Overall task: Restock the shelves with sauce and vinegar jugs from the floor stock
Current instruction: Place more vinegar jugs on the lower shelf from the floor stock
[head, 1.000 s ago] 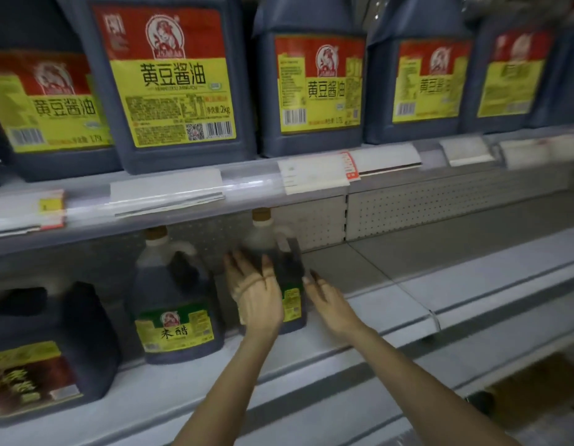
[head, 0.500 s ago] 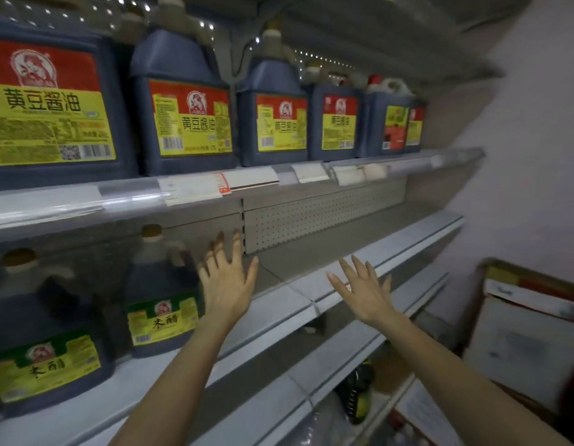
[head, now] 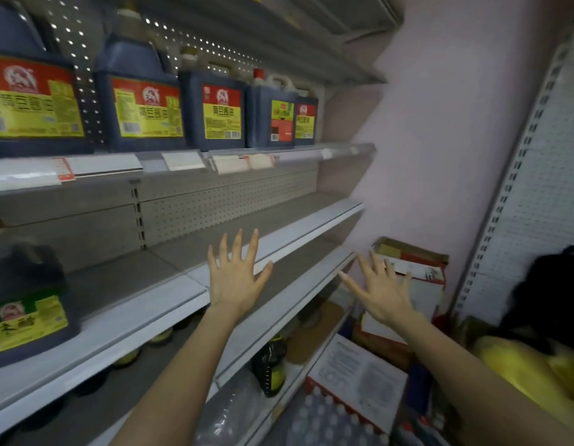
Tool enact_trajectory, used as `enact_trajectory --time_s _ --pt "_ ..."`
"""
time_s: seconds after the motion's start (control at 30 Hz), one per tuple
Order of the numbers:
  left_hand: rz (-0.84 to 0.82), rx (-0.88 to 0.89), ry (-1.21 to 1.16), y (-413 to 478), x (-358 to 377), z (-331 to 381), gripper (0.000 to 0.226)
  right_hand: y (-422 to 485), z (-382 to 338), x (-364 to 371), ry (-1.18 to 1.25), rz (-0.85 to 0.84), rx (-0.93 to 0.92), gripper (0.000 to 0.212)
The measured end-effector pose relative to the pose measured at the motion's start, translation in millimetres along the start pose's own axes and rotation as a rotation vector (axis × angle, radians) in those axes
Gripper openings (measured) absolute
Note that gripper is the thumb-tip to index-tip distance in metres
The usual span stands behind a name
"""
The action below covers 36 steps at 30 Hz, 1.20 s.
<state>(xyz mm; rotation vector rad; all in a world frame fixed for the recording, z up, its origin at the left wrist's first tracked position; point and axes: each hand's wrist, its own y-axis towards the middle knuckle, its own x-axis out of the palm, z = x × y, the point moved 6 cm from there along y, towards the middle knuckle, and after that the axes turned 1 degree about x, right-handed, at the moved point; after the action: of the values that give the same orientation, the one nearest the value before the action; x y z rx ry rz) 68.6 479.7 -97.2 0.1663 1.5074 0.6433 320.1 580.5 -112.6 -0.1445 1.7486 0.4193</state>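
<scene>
— Hands?
— My left hand (head: 234, 278) and right hand (head: 380, 291) both spread, fingers straight, holding nothing; raised before the middle shelf (head: 170, 294).
— Jugs?
— Vinegar jug (head: 25, 304) far left on that shelf; sauce jugs (head: 144, 98) lined along the shelf above.

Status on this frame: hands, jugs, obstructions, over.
Left hand open, right hand open, both empty. Vinegar jug upright on middle shelf, far left. Cardboard box just beyond right hand; nothing between.

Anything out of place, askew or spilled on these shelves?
The red-capped jug on the upper shelf carries a green-and-red label, unlike the yellow-labelled jugs either side, so it looks misplaced. No spill or damage shows.
</scene>
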Motion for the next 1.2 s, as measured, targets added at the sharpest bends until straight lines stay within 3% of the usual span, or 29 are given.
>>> enact_trajectory --time_s 0.2,0.33,0.47,0.7,1.2 --pt "-0.024 0.139 -0.046 23.5 11.5 67.3 0.079 -19.0 66.1 -13.1 0.033 0.025 0.168 0.089" --pt "-0.046 0.274 -0.03 36.2 24.9 105.2 0.085 -31.3 100.7 -15.3 -0.041 0.051 0.291 0.08" --pt "-0.082 0.406 -0.01 45.6 41.6 138.8 0.069 -45.1 127.2 -17.5 -0.1 0.084 0.38 0.077" --pt "-0.103 0.572 -0.095 57.7 84.1 179.1 0.07 -79.3 153.9 -3.2 -0.249 0.067 0.547 0.078" --pt "-0.375 0.81 -0.156 5.3 190.3 270.9 0.068 -171.1 243.0 73.9 -0.229 -0.165 0.86 0.091"
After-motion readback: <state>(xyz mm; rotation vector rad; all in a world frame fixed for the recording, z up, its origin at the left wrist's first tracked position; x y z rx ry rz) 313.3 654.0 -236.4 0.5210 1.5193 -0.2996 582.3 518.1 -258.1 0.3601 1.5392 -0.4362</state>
